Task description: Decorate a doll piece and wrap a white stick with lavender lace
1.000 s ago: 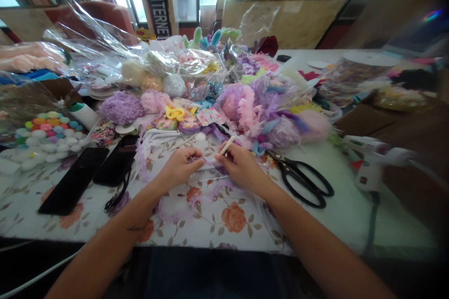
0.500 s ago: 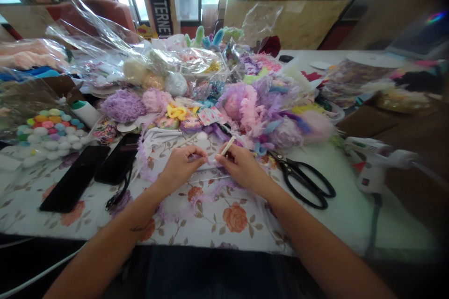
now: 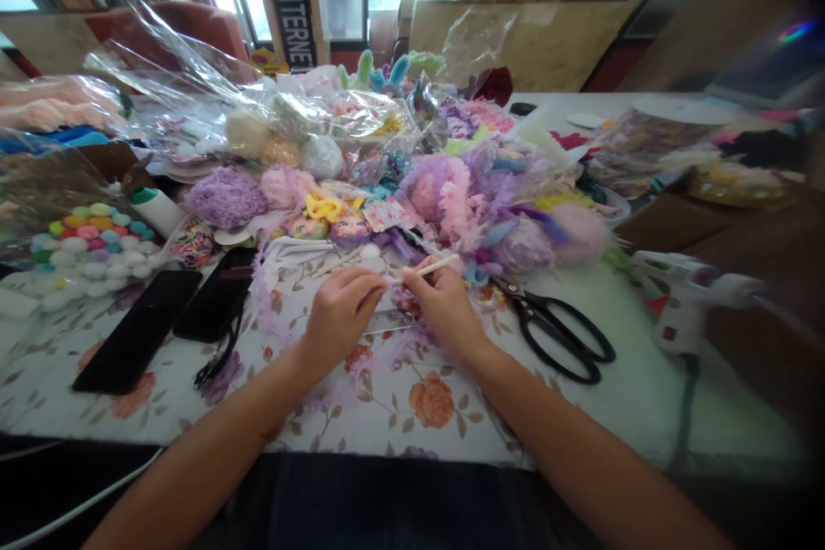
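My right hand (image 3: 444,309) is closed around a slim cream stick (image 3: 438,265), which points up to the right. Fuzzy lilac yarn (image 3: 405,299) bunches beside its fingers. Just left of it, my left hand (image 3: 345,309) is pinched at the edge of this yarn; its fingertips partly hide what lies between them. A thin grey rod (image 3: 390,329) shows below the two hands. A loose lilac strand trails over the flowered cloth (image 3: 400,438). Black-handled scissors (image 3: 560,331) lie to the right of my right hand.
Two black phones (image 3: 138,331) lie at the left, near colourful pompoms (image 3: 90,245). Behind my hands rises a heap of yarn balls (image 3: 225,196), plush pieces and clear plastic bags. A white glue gun (image 3: 676,301) with a cable is at the right, by a brown box (image 3: 676,215).
My left hand has shifted slightly right and turned, its back now more upward. The stick in my right hand has tilted flatter. More lilac yarn shows between the hands.
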